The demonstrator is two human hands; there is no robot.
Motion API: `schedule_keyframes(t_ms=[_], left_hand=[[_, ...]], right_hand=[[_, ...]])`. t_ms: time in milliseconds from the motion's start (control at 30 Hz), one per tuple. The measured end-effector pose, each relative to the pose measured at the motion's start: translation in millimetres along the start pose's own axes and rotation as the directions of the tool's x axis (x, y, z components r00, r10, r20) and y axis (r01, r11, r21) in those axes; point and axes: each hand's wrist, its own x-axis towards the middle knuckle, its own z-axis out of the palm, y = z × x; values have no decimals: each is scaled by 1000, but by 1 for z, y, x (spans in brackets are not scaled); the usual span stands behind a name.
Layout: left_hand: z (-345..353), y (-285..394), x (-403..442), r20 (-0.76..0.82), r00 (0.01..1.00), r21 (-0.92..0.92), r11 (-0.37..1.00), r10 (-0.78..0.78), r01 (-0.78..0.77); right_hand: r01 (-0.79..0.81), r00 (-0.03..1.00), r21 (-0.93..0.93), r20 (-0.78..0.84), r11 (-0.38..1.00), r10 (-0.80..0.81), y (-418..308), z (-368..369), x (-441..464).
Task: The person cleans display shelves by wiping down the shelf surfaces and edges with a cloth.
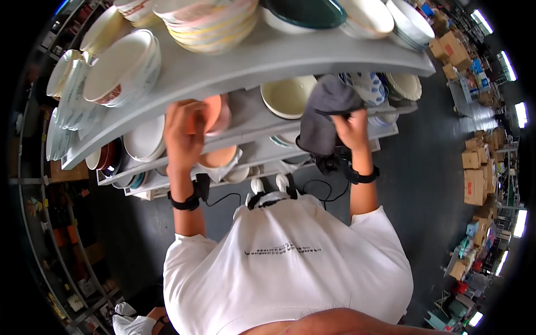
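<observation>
one white-shirted person (290, 273) at one grey rack (251, 62), two hands in among the dishes.
right hand (353, 129): one dark grey cloth (324, 120) pinched between thumb and fingers, partly covering one cream bowl (286, 95), near one blue-patterned dish (365, 86). left hand (185, 131): fingers curled, right by one orange bowl (213, 111) on the second shelf (244, 106); can't tell from here if it's gripping. two black wristbands (363, 177), one per arm. up top: one dark green dish (307, 12), several stacked bowls (209, 28). two white shoes (257, 185) on the floor (416, 162).
</observation>
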Motion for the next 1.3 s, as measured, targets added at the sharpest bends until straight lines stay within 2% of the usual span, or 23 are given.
schedule_keyframes(t_ms=[67,100,133,200,233,267,333,400,467,500,533,567,600,633,667,767,833,867,933,967,1133,1267,1300], left_hand=[[-16,-36,1,-201,980,139,990,-2,31],[-20,-51,0,-212,977,143,989,5,26],[-23,-64,-5,-266,964,229,971,-8,72],[-28,-83,-14,-315,949,312,943,-16,119],[-31,-90,-17,-338,941,343,927,-30,153],[-34,-101,-21,-362,931,372,909,-43,187],[-45,-133,-29,-393,911,356,893,-125,276],[-56,-152,-24,-511,832,190,916,-215,353],[-73,-160,-10,-436,838,-8,932,-329,361],[-78,-166,-5,-377,844,-87,922,-381,378],[-81,-170,2,-322,847,-165,906,-423,390],[-82,-172,6,-326,842,-165,903,-430,397],[-83,-176,8,-234,867,-189,895,-440,404],[-84,-178,11,-141,884,-209,887,-445,413],[-85,-182,16,-128,903,-35,912,-410,409],[-81,-164,27,-141,931,-76,942,-335,327],[-85,-168,31,-47,937,-245,914,-345,324],[-83,-169,31,-55,927,-249,904,-371,347],[-86,-155,35,-59,899,-241,880,-434,408],[-84,-155,37,-80,915,-246,898,-395,366],[-74,-167,48,-84,922,-154,919,-379,364],[-65,-186,61,-13,928,-293,889,-372,352],[-62,-201,65,-11,960,-268,926,-280,267]], right_hand=[[138,987,-36,-75,990,-141,-17,44,41],[148,988,-187,-5,971,-151,-17,65,54],[155,988,-332,67,930,-141,-17,85,64],[222,953,-369,277,903,-121,-24,127,90],[199,929,-336,363,921,-69,-27,145,94],[193,931,-334,359,923,-65,-22,156,91],[376,926,-569,253,731,-280,-14,173,83],[276,952,-566,270,776,-142,-6,158,85],[141,966,-681,252,718,50,9,129,91],[68,960,-662,248,746,133,24,113,95],[6,964,-702,194,712,183,27,92,96],[-7,967,-737,167,676,192,42,72,95],[-62,964,-777,115,626,238,45,60,95],[-50,977,-774,94,631,193,63,48,93],[-42,981,-783,86,621,176,68,43,92],[-42,980,-802,84,596,182,58,55,95],[-48,966,-798,115,601,230,47,63,100],[-42,970,-793,112,608,214,41,67,101],[48,953,-796,218,603,212,27,82,100],[81,952,-783,243,617,184,23,89,101],[181,932,-756,336,629,136,-5,128,101],[235,932,-692,361,682,45,-17,150,98],[252,933,-670,360,698,9,-20,157,98]])
